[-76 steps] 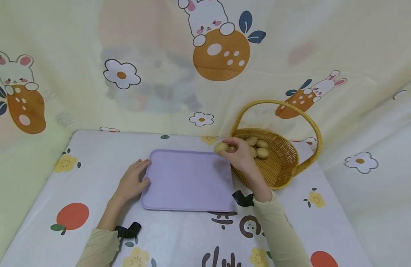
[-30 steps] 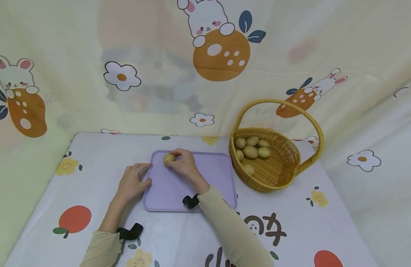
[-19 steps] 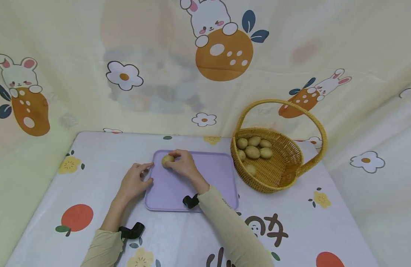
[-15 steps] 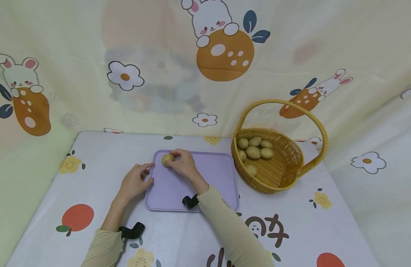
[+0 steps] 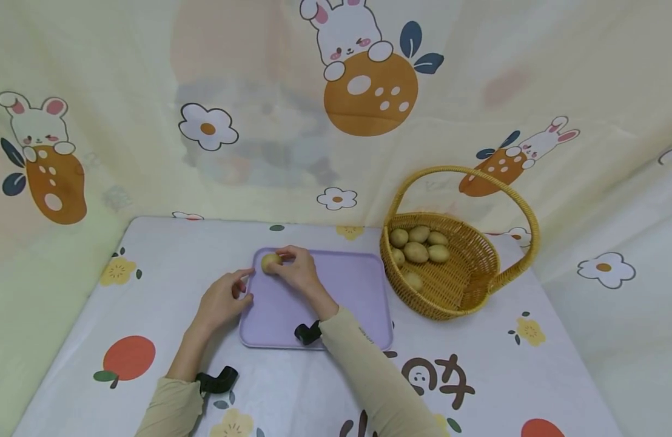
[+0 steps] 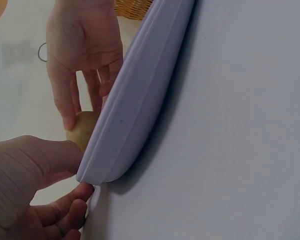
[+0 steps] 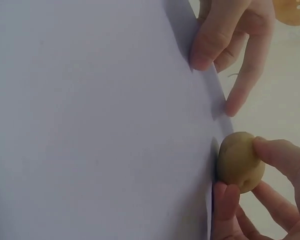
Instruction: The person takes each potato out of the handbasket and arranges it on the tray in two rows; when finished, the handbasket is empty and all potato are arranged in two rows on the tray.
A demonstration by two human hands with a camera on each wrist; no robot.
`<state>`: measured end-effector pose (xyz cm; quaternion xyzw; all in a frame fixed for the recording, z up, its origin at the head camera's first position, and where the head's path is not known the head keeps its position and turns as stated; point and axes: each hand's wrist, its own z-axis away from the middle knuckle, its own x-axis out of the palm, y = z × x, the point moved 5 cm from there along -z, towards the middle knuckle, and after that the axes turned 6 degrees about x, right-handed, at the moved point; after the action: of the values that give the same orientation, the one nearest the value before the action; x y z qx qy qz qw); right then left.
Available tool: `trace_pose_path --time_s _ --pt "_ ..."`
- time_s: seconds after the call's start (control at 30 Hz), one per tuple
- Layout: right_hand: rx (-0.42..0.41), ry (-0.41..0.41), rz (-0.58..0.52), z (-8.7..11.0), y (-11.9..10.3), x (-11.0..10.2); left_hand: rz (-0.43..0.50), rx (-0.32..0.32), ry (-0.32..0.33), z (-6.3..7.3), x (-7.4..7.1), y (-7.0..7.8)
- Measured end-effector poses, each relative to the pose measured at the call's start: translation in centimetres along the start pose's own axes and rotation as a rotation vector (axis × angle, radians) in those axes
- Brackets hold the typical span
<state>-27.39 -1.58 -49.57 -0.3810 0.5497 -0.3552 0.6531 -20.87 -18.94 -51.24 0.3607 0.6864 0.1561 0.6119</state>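
Note:
My right hand [image 5: 300, 270] pinches a small round potato [image 5: 271, 263] between thumb and fingers at the far left corner of a lilac tray [image 5: 336, 303]. In the right wrist view, the potato [image 7: 241, 162] sits right by the tray's rim, with the thumb on one side and fingers on the other. My left hand [image 5: 221, 298] holds the tray's left edge. Its thumb laps over the rim and its other fingers stay outside, as the left wrist view shows the hand [image 6: 35, 170] there. Several more potatoes [image 5: 416, 252] lie in a wicker basket [image 5: 467, 291].
The basket stands right of the tray, its tall arched handle [image 5: 461, 170] rising over it. A printed cloth [image 5: 292, 388] covers the table, and a patterned curtain [image 5: 259, 79] hangs behind. Each wrist carries a black camera mount [image 5: 218, 380].
The right hand has brought a potato left from beside the basket to the tray's far left corner. Over the last second it shifts only slightly. The left hand stays at the tray's edge.

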Motion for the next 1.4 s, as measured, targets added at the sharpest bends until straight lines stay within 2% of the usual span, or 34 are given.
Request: trace_pose_path --time_s 0.3,0.53,0.77,0.93,1.07,1.3,1.4 --pt "-0.04 0.046 -0.026 0.1 0.3 0.3 0.002 -0.002 0.011 0.1 -0.1 0.0" --pt "-0.001 0.036 -0.004 0.2 0.2 0.1 -0.001 -0.002 0.013 0.2 -0.1 -0.2" --pt "0.021 0.007 -0.013 0.6 0.1 -1.5 0.01 -0.007 0.013 0.4 -0.2 -0.4" --pt "0.068 -0.037 -0.067 1.2 0.0 -3.6 0.014 -0.001 0.025 0.6 -0.3 -0.4" --pt "0.066 -0.053 -0.077 1.8 -0.4 -6.0 0.015 0.0 0.025 0.6 -0.2 -0.3" --pt "0.023 -0.046 -0.062 2.9 -0.4 -12.2 0.021 0.012 0.017 0.4 0.2 -0.2" --pt "0.034 -0.039 -0.075 3.6 -0.4 -15.1 0.024 0.009 0.018 0.3 0.3 -0.2"
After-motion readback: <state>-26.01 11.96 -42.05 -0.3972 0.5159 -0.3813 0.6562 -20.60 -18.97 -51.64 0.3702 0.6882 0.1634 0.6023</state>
